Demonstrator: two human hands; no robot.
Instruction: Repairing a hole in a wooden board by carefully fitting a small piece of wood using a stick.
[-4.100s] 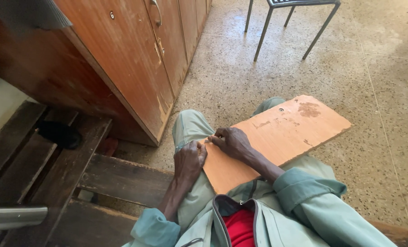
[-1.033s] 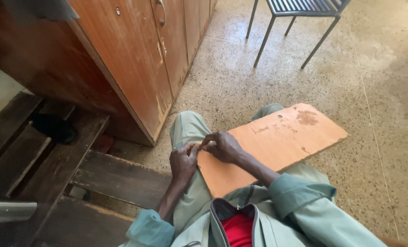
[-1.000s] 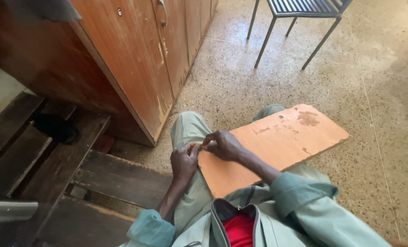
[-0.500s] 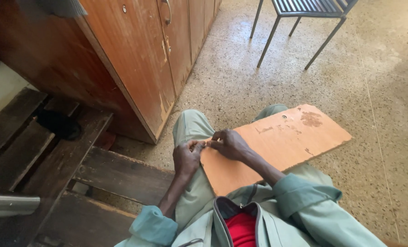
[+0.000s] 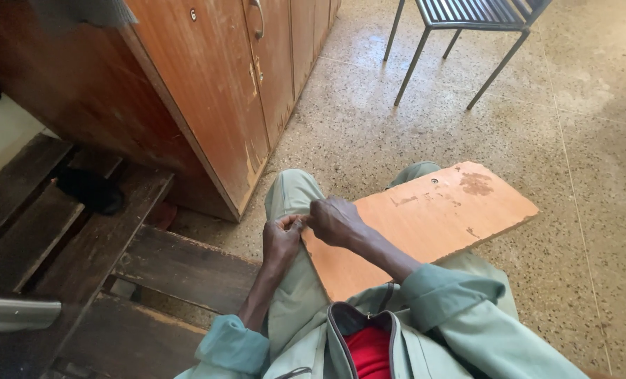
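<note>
- Left hand [image 5: 281, 242]: rests on the left thigh, fingers curled into a narrow pinch at the near-left corner of the board.
- Right hand [image 5: 335, 222]: lies on the same corner of the board, fingers bent toward the left hand; the 2 sets of fingertips meet.
- Grip state: both grips are drawn in tight around 1 very small item at the point of contact. The item is too small to identify, so whether either grip actually holds it cannot be told.
- Orange board [image 5: 425, 224]: a flat, roughly rectangular panel lying across the lap, running from the grips out to the far right. Its surface carries dark stains near the far end.
- Board relative to the grip: the near-left corner sits directly under the right hand and just beside the left hand; the rest of the board lies beyond and right of both grips.
- Surroundings: a dark wooden bench [image 5: 102, 260] to the left, a wooden cabinet [image 5: 215, 91] ahead, a metal-framed chair [image 5: 460, 28] on the speckled floor [image 5: 580, 140].
</note>
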